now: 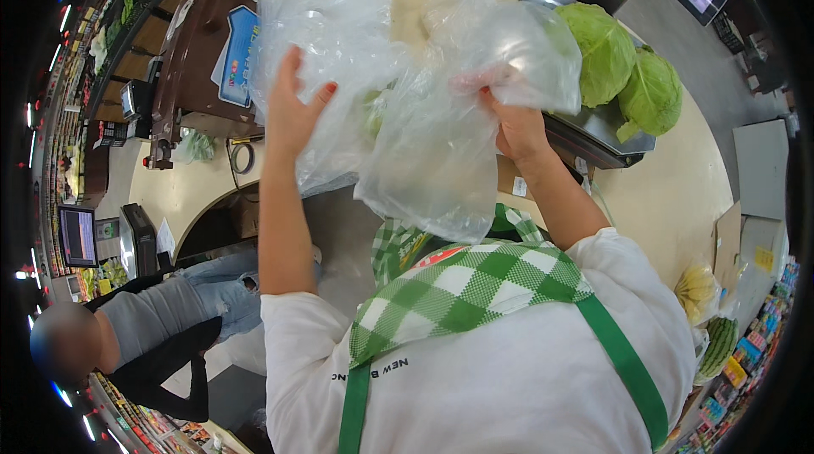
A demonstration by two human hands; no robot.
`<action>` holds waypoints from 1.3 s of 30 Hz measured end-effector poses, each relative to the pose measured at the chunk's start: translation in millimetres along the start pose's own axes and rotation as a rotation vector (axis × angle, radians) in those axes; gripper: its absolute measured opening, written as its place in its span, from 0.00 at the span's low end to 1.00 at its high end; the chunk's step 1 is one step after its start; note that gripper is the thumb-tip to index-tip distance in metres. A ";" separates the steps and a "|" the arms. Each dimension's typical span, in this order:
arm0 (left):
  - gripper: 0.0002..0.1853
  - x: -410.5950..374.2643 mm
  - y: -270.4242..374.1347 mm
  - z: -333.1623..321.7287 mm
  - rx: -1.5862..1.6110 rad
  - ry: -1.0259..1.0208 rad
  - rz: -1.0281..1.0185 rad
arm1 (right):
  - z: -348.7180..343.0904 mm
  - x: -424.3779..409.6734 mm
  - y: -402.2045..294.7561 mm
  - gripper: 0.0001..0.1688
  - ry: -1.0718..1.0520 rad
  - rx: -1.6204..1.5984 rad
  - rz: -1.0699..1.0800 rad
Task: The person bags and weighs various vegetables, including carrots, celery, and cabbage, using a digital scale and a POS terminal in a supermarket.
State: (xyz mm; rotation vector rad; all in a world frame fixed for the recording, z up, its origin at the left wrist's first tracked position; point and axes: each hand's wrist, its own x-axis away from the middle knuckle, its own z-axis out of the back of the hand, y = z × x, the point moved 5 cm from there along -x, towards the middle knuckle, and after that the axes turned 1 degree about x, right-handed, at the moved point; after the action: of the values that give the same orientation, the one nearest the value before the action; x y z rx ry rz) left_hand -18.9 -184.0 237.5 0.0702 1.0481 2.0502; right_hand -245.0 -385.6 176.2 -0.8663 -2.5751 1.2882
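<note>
My right hand (pixel 521 126) is closed on a clear plastic bag (pixel 439 155). Its thumb lies outside the film, and some of the fingers show blurred through it. The bag hangs loose over the counter edge, in front of my checked apron. My left hand (pixel 294 107), slightly blurred, is raised with thumb and fingers apart over a pile of clear plastic bags (pixel 337 28). A pale green item (pixel 374 114) shows partly between the plastic layers. To the right of the bag, two green cabbages (pixel 594 53) rest on a scale with a metal platter (pixel 610 126).
A brown case (pixel 203 34) with a blue sign (pixel 240 60) stands left on the curved counter (pixel 687 180). Near it are a tape roll (pixel 242 158) and bagged greens (pixel 198 145). A person (pixel 152 301) is at lower left. Bagged bananas (pixel 696 288) and a watermelon (pixel 718 346) are at right.
</note>
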 end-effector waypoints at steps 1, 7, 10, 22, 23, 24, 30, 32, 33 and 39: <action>0.45 16.2 -9.1 -24.6 0.141 -0.109 0.059 | -6.8 0.4 -1.0 0.10 -0.128 0.027 0.042; 0.34 88.6 -15.6 -119.3 0.834 -0.456 0.469 | -24.2 14.2 4.5 0.16 -0.273 -0.010 -0.035; 0.26 93.5 -44.5 -80.5 0.843 -0.010 0.671 | -11.4 13.8 3.0 0.22 -0.562 0.433 0.111; 0.23 -12.3 -20.6 40.8 -0.198 -0.302 0.122 | -1.2 26.7 10.1 0.28 -0.355 0.333 -0.342; 0.23 -16.1 -10.6 37.9 -0.351 -0.230 0.029 | -2.4 28.7 17.7 0.24 -0.330 0.324 -0.375; 0.26 -15.7 3.9 36.3 -0.468 -0.103 -0.177 | -4.3 28.8 24.8 0.19 -0.312 0.314 -0.409; 0.25 46.5 72.6 -36.5 0.025 0.082 0.015 | -1.3 22.8 48.2 0.08 0.012 0.300 -0.229; 0.32 82.5 90.9 -88.4 0.328 -0.164 0.137 | -15.0 22.0 51.3 0.07 0.017 0.386 -0.113; 0.38 95.1 88.0 -105.9 0.229 -0.180 0.078 | -20.1 24.1 54.1 0.07 -0.006 0.421 -0.117; 0.12 91.8 5.9 -101.2 1.130 0.023 0.556 | 8.1 26.8 56.2 0.08 0.148 0.333 -0.116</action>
State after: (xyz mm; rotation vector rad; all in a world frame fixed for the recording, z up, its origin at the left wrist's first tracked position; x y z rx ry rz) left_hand -122.7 -189.2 148.7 0.9961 2.2572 1.6077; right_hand -245.7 -350.1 124.3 -0.7077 -2.1787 1.4971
